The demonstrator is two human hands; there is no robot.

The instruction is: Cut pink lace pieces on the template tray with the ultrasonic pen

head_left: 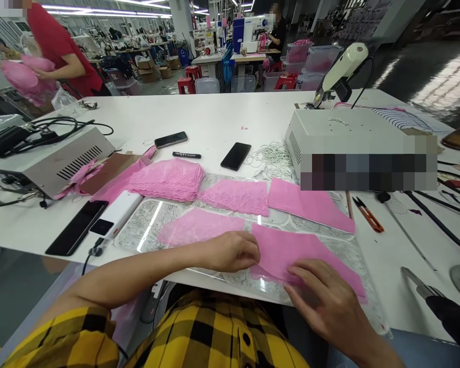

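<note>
Keep the near-right pink fabric panel (302,248), lying over the clear plastic mat (134,227), flat: steady its left edge with the left hand (230,251), grip unclear, and align its near edge with the right hand (325,296), grip parted.

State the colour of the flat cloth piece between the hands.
The flat, smooth cloth piece is pink; head view shows it.
</note>
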